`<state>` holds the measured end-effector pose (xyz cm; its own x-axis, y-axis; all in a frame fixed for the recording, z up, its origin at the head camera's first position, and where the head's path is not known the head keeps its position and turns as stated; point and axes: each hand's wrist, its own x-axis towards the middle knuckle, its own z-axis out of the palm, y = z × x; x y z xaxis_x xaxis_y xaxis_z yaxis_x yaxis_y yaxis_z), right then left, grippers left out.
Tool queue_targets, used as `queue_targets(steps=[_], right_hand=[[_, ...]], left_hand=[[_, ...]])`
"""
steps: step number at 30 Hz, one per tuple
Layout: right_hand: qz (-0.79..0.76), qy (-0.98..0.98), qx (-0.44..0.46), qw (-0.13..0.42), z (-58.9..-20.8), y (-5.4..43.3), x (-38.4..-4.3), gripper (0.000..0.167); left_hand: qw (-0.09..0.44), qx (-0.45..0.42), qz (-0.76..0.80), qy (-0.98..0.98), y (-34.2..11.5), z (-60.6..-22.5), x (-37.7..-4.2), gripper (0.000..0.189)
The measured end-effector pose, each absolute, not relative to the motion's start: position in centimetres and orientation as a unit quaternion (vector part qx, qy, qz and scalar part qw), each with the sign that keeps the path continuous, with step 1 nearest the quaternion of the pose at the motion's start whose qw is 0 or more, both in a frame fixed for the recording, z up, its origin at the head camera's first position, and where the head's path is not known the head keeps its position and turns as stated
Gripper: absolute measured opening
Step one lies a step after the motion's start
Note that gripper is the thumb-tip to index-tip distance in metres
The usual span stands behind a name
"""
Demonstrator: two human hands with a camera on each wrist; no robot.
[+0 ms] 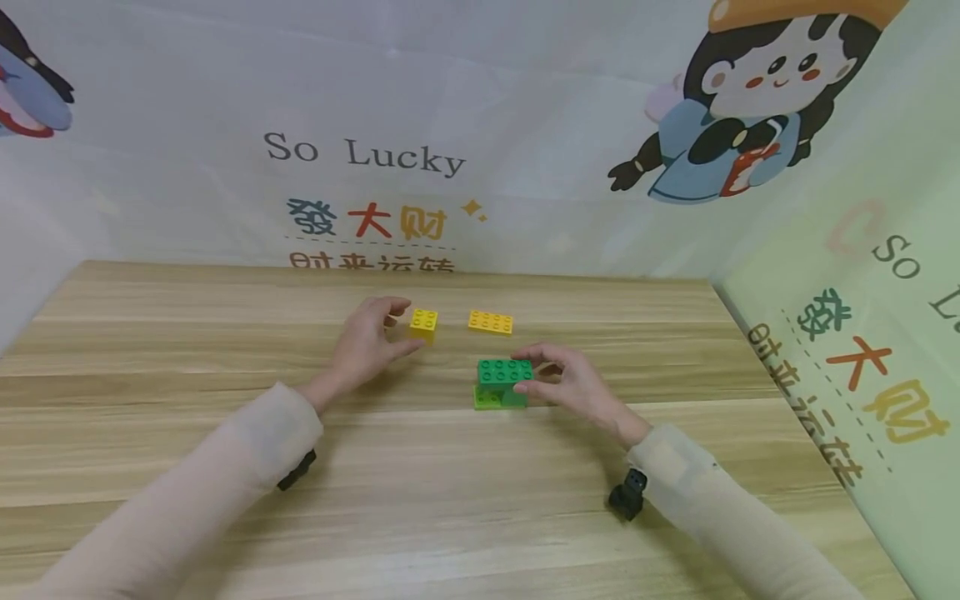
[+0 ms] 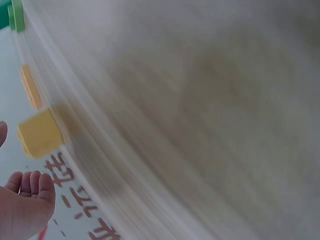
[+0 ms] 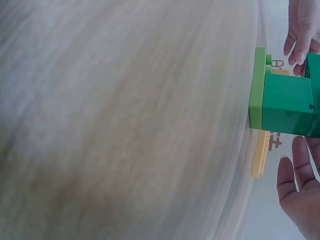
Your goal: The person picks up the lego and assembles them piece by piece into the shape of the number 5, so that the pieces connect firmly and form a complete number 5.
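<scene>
My left hand [image 1: 369, 335] reaches round a yellow block [image 1: 423, 325], thumb on the near side and fingers on the far side. In the left wrist view, those fingers [image 2: 36, 186] stand apart from the yellow block [image 2: 41, 134]. My right hand [image 1: 573, 385] pinches the right end of a green brick [image 1: 495, 377] between thumb and fingers. This brick is the top of a small stack, over another green block [image 3: 286, 102] and a light green plate [image 3: 257, 90] on the table. Behind the stack, part of the right fingers is hidden.
An orange-yellow studded plate [image 1: 491, 322] lies flat behind the green stack, to the right of the yellow block. The wooden table [image 1: 360, 508] ends at a printed backdrop [image 1: 525, 167] at the back and right. Dark wrist cameras [image 1: 627, 495] hang by the sleeves.
</scene>
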<state>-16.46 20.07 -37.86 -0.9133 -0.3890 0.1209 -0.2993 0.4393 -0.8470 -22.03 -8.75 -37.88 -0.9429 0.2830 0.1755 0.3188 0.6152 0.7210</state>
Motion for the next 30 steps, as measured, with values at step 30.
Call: queue_targets(steps=[30], right_hand=[[-0.481,0.851,-0.206,0.032,-38.5,20.2,-16.8,0.035]], left_hand=[[-0.04,-0.159,-0.394,-0.904,-8.1,-39.2,-25.0,0.04]])
